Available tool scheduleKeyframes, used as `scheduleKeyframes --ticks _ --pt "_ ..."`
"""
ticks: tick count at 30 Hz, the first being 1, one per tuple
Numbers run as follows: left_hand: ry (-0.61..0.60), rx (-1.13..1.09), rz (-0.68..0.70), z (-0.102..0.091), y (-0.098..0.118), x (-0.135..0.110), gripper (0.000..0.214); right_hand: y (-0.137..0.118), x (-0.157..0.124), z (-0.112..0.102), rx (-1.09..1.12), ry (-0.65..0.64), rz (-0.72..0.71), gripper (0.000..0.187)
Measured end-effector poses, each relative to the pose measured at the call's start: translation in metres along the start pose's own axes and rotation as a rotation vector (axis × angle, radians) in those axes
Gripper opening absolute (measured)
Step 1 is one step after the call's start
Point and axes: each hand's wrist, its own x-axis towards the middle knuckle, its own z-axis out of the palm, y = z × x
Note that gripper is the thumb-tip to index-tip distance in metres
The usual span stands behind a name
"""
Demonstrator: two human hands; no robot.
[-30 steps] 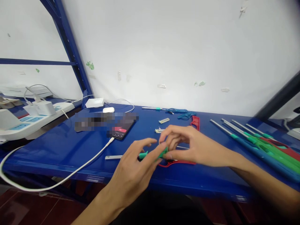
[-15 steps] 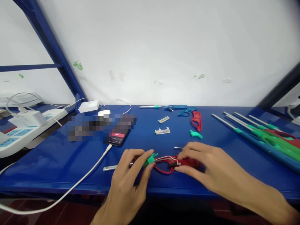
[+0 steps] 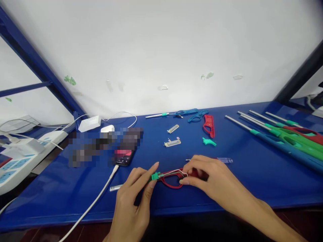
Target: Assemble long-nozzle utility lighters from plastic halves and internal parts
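Observation:
A red plastic handle shell with a green collar at its left end lies near the front of the blue shelf. A metal tube sticks out to the left of the collar. My left hand pinches the tube and green collar between thumb and fingers. My right hand rests on the handle's right part, its fingertips pressed on a thin white wire by the trigger opening. A clear tube and a thin pin lie just behind my right hand.
Behind lie a green trigger, a red handle half, blue handle parts, two small metal pieces, and several long assembled rods at right. A phone with a white cable and power strips are at left.
My right hand set down a green part and now presses on the red handle. My left hand slid along the tube to the green collar. The view tilted down and right.

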Motion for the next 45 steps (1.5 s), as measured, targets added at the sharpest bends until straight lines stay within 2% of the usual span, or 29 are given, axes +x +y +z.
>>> scheduleKeyframes --ticks 4,10,14,17,23,25,29,35,39,45 --pt "0.034 0.035 0.015 0.003 0.001 0.002 0.036 0.0 0.002 -0.004 0.108 0.0 0.024 0.021" --pt "0.001 0.008 -0.08 0.005 0.006 0.002 0.02 -0.005 0.004 -0.005 0.096 -0.002 0.056 0.03" --pt "-0.065 -0.041 -0.146 0.003 0.008 0.003 0.019 -0.008 0.004 -0.002 0.106 0.009 0.066 0.033" --pt "-0.049 -0.074 -0.176 0.003 0.009 0.005 0.02 -0.007 0.004 0.0 0.137 0.017 0.076 0.031" --pt "0.036 -0.128 -0.111 0.004 0.007 0.006 0.014 -0.005 0.004 0.003 0.189 0.058 0.056 0.025" --pt "0.041 -0.126 -0.116 0.005 0.005 0.005 0.013 -0.005 0.004 0.004 0.181 0.081 0.034 0.026" --pt "0.071 -0.141 -0.14 0.007 0.003 0.005 0.026 -0.004 0.003 0.004 0.137 0.097 -0.006 0.025" --pt "0.089 -0.11 -0.142 0.01 0.003 0.003 0.018 -0.002 0.0 0.006 0.084 0.099 -0.054 0.019" --pt "0.126 -0.14 -0.105 0.01 0.002 0.001 0.016 -0.002 -0.003 0.006 0.063 0.123 -0.118 0.008" --pt "0.127 -0.089 -0.016 0.008 0.001 0.002 0.021 0.003 -0.007 0.009 0.02 0.112 -0.162 0.009"
